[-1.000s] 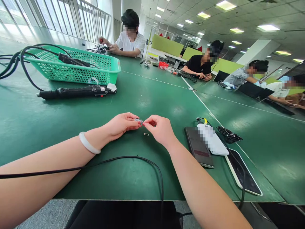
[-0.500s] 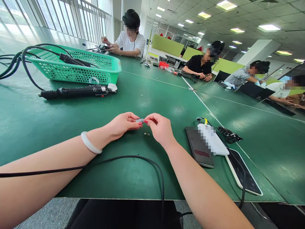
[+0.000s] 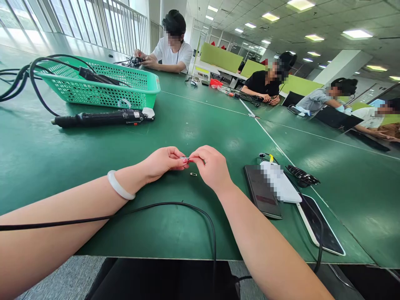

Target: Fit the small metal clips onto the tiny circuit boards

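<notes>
Over the bench [image 3: 175, 129], your left hand [image 3: 161, 165] pinches a small part [image 3: 183, 158]; right hand [image 3: 213, 167] at its three o'clock end, fingers closed, contents unclear. Brace left, work right lightly; mind the loose piece [image 3: 193, 174] at five o'clock.

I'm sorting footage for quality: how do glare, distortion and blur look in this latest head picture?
Head view: daylight glare whitens the green table at far left; head view: ceiling lights are blown out; head view: the lime partitions slant, perhaps from wide-angle distortion; head view: the left hand and right hand look fairly sharp, but the small part at their fingertips is mostly hidden.
</notes>
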A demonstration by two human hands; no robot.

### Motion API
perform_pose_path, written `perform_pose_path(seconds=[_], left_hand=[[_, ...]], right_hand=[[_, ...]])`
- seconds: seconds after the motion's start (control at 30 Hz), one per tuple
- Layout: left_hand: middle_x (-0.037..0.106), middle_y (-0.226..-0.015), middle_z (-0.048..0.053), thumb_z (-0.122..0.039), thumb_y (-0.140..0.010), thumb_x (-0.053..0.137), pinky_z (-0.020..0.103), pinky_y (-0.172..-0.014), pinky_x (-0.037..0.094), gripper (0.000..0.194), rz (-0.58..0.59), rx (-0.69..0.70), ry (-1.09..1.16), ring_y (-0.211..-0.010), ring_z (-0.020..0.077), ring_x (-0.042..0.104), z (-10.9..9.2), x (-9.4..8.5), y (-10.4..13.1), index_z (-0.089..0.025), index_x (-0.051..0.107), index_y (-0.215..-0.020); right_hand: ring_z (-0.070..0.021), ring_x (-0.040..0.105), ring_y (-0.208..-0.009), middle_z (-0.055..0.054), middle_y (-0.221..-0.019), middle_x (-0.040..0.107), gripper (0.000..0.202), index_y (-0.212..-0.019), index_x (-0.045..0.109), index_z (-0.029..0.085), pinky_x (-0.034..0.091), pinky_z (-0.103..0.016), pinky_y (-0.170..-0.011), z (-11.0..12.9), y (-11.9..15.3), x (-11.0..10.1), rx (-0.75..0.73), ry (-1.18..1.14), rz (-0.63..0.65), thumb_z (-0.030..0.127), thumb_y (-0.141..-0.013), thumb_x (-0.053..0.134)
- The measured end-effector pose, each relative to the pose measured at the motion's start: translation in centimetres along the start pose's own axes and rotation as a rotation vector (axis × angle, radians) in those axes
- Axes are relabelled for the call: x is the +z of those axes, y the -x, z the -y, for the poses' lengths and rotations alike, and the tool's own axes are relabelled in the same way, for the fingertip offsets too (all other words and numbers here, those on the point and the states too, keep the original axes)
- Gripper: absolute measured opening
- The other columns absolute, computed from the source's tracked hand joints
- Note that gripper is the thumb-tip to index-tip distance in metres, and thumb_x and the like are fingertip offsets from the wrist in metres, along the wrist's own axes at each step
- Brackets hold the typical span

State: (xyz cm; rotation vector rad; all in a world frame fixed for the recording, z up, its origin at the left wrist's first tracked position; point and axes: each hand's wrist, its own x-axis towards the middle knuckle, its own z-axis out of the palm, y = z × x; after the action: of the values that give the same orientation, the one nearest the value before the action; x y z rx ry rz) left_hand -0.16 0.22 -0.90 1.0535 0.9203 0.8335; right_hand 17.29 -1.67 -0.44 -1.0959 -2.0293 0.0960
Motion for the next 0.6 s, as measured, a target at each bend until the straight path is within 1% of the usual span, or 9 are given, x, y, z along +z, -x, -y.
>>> perform_pose_path(seconds=[0.13, 0.3, 0.37, 0.43, 0.53, 0.6], left_hand=[[0.07, -0.068, 0.003, -0.027, -0.055, 0.085, 0.031, -0.082, 0.049, 0.036, -0.008, -0.007, 0.01, -0.074, 0.013, 0.067, -0.01, 0.01, -0.09, -0.013, 0.056, -0.072], [0.071, -0.071, 0.003, -0.027, -0.056, 0.084, 0.031, -0.083, 0.049, 0.035, 0.006, 0.005, 0.021, -0.074, 0.0129, 0.067, 0.07, -0.08, -0.17, -0.013, 0.056, -0.073], [0.071, -0.071, 0.003, -0.026, -0.055, 0.085, 0.031, -0.082, 0.049, 0.036, 0.011, 0.007, 0.028, -0.073, 0.0125, 0.066, 0.05, -0.13, -0.14, -0.014, 0.056, -0.073], [0.071, -0.071, 0.003, -0.025, -0.054, 0.085, 0.03, -0.081, 0.049, 0.037, 0.019, 0.011, 0.033, -0.072, 0.0121, 0.066, -0.01, -0.17, -0.09, -0.013, 0.056, -0.074], [0.072, -0.074, 0.005, -0.024, -0.055, 0.085, 0.031, -0.081, 0.05, 0.036, 0.039, 0.012, 0.023, -0.073, 0.0123, 0.066, -0.14, -0.2, 0.04, -0.013, 0.058, -0.077], [0.072, -0.078, 0.007, -0.025, -0.059, 0.083, 0.032, -0.082, 0.049, 0.034, 0.047, 0.007, 0.015, -0.075, 0.013, 0.066, -0.25, -0.14, 0.17, -0.012, 0.059, -0.079]], right_hand=[[-0.014, 0.058, -0.075, -0.001, -0.075, 0.065, 0.017, -0.072, 0.065, 0.02, 0.046, -0.027, -0.07, -0.18, 0.11, 0.25, -0.044, 0.058, -0.024, 0.014, -0.084, 0.055], [-0.0149, 0.058, -0.075, -0.002, -0.075, 0.066, 0.018, -0.071, 0.066, 0.02, 0.047, -0.028, -0.071, 0.08, 0.17, 0.63, -0.006, 0.063, -0.032, 0.016, -0.084, 0.054], [-0.0145, 0.058, -0.073, -0.002, -0.074, 0.066, 0.018, -0.069, 0.066, 0.021, 0.048, -0.028, -0.071, 0.26, 0.14, 0.69, 0.068, -0.008, -0.026, 0.016, -0.082, 0.055], [-0.014, 0.059, -0.072, -0.001, -0.075, 0.066, 0.015, -0.069, 0.066, 0.022, 0.048, -0.028, -0.07, 0.33, 0.12, 0.72, 0.183, -0.125, -0.008, 0.017, -0.08, 0.057], [-0.0133, 0.059, -0.067, 0.0, -0.072, 0.065, 0.005, -0.075, 0.066, 0.022, 0.049, -0.028, -0.067, 0.12, 0.13, 0.78, 0.353, -0.34, 0.049, 0.024, -0.076, 0.062], [-0.0126, 0.057, -0.063, 0.002, -0.069, 0.062, 0.01, -0.078, 0.065, 0.022, 0.049, -0.028, -0.064, -0.15, 0.15, 0.84, 0.425, -0.442, 0.075, 0.029, -0.072, 0.065]])
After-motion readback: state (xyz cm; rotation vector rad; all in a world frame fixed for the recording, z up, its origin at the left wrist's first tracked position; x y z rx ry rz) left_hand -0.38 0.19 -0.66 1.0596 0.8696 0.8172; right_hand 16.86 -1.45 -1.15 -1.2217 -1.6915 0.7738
